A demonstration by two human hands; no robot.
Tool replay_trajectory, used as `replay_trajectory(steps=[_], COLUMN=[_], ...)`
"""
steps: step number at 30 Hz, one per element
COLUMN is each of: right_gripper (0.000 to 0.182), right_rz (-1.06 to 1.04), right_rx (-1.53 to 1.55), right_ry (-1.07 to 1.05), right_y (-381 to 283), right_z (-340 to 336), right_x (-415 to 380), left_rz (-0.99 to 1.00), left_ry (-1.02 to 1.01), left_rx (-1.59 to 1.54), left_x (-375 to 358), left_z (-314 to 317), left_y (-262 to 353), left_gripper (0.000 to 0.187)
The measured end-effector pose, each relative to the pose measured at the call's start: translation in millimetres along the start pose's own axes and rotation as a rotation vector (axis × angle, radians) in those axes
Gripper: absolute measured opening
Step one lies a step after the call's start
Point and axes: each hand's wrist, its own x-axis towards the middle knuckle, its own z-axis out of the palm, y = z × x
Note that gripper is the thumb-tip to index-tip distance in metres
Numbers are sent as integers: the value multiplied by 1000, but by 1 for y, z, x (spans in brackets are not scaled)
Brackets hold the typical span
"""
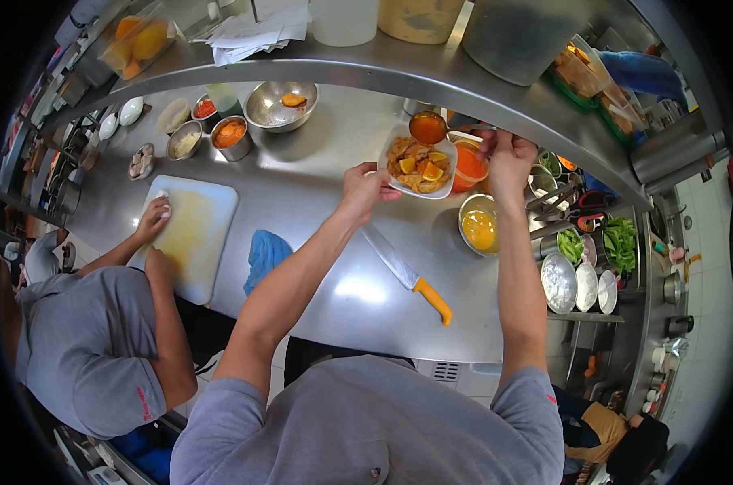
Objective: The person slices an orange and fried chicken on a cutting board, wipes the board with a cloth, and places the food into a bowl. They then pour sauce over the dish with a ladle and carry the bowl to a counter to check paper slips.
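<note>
ladle (pixel 466 128) points left, held crosswise in curled right hand (pixel 509 155), while left hand (pixel 367 191) pinches dish (pixel 431 195).

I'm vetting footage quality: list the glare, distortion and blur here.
Head view: glare whitens the steel counter beside the knife; head view: fisheye distortion bows the shelf edge, corners are black; head view: left hand and white dish look fairly sharp, without obvious motion blur.

Dish (pixel 431 194): in left hand (pixel 366 192), beyond knife
Ladle (pixel 467 127): in right hand (pixel 508 160), behind dish
Knife (pixel 405 271): on counter (pixel 475 331), right of cloth (pixel 265 259)
Cutting board (pixel 225 206): left of cloth
Mixing bowl (pixel 263 115): beyond cutting board, left of dish
Shelf (pixel 342 71): across the back, tubs (pixel 344 23) on top
</note>
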Motion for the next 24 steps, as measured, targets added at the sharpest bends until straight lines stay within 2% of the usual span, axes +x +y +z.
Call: replay_trajectory(steps=[7, 10, 24], right_gripper=[24, 24, 23], right_rz=[-49, -39, -33], right_rx=[-41, -73, -20], right_ry=[29, 20, -3], right_y=[-6, -4, -11], right_z=[1, -8, 23], right_x=[2, 0, -10], left_rz=[-3, 26, 16], left_ry=[-6, 9, 1], left_rx=[1, -63, -22], left_x=[-5, -2, -6], left_z=[-3, -5, 2], left_y=[1, 0, 3], left_gripper=[35, 44, 39])
